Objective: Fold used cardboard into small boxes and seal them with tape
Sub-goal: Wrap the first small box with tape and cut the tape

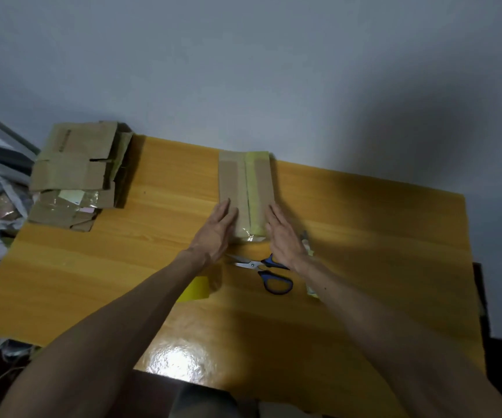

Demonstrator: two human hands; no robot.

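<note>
Count: one box, two hands, one pair of scissors, one stack of flattened cardboard (its pieces cannot be counted), one yellow slip.
Box: lies flat on the bench, lengthwise away from the person, its near end between the two hands; a yellow-green tape strip runs along its middle seam.
Left hand: fingers straight and together, palm down, fingertips resting on the box's near left part; it grasps nothing.
Right hand: fingers straight, laid flat against the box's right edge; it grasps nothing.
Scissors: blue-handled, blades apart, just nearer the person than both hands, between the wrists.
Slip: beside the left forearm, partly hidden by it.
Stack: well apart from the left hand, at the bench's far left corner.
</note>
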